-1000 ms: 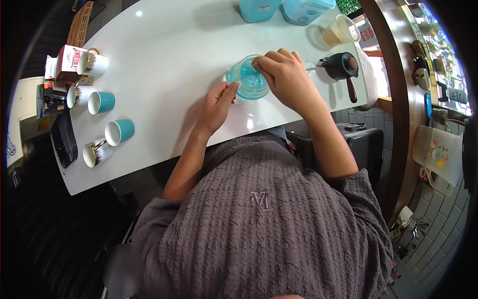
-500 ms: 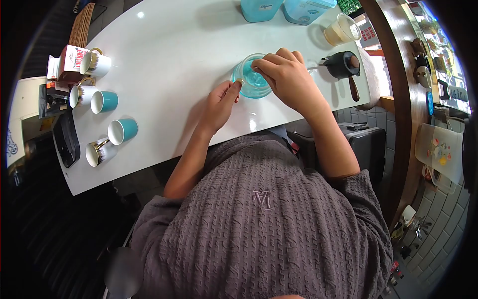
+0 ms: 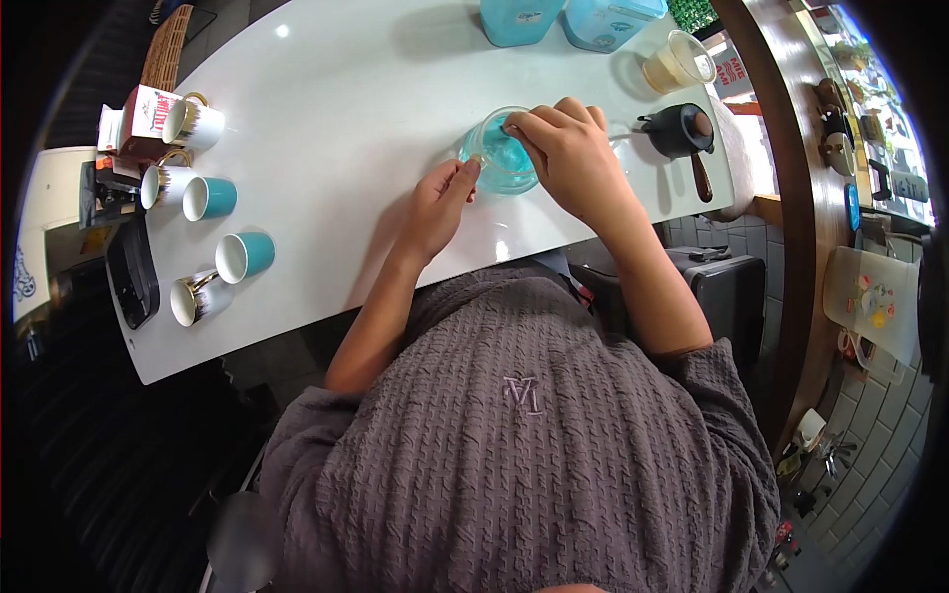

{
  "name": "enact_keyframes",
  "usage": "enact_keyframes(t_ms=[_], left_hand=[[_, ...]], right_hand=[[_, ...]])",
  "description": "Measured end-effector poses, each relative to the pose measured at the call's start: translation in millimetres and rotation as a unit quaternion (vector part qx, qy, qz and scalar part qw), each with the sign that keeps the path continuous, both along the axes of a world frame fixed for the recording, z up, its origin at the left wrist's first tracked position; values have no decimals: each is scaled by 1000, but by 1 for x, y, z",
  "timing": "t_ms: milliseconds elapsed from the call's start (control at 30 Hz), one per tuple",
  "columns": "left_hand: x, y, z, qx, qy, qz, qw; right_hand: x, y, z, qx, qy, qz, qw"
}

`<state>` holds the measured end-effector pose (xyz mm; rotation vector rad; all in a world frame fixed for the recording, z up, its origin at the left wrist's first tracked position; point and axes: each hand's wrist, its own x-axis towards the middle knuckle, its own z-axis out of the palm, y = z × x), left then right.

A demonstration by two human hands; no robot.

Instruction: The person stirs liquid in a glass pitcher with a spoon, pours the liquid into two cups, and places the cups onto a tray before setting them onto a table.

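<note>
A clear round glass jar (image 3: 512,184) with bright blue liquid stands near the front edge of the white table. My left hand (image 3: 442,203) is closed on the near-left side of its rim, thumb on top and fingers underneath. Over the mouth of the jar, my right hand (image 3: 566,153) has its fingers pinched together, pointing down toward the liquid. Whatever sits between those fingertips is hidden or too small to name.
Teal cups (image 3: 210,199) and white-and-gold mugs (image 3: 195,126) stand at the left beside a black tray (image 3: 132,272). Right of the jar are a black pot (image 3: 680,130) and a clear plastic cup (image 3: 678,64). Blue containers (image 3: 610,24) stand at the back.
My right hand has shifted very slightly over the jar, and the liquid's surface looks a little different. My left hand keeps its hold on the rim.
</note>
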<state>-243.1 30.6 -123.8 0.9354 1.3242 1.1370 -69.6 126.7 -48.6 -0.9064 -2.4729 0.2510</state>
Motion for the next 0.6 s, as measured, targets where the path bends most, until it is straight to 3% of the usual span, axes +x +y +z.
enact_keyframes(t_ms=[133,200,333,433,600], left_hand=[[0,0,0,-8,1,2,1000],[-2,0,-7,-10,-4,-2,1000],[0,-1,-2,-11,3,9,1000],[4,-4,3,0,-13,40,999],[5,-5,7,2,-29,40,999]], right_hand=[[3,-4,5,5,-53,-9,999],[5,-5,3,-97,-18,10,995],[10,-13,9,-90,59,-3,994],[23,-27,33,7,114,-19,993],[44,-40,7,130,228,8,965]])
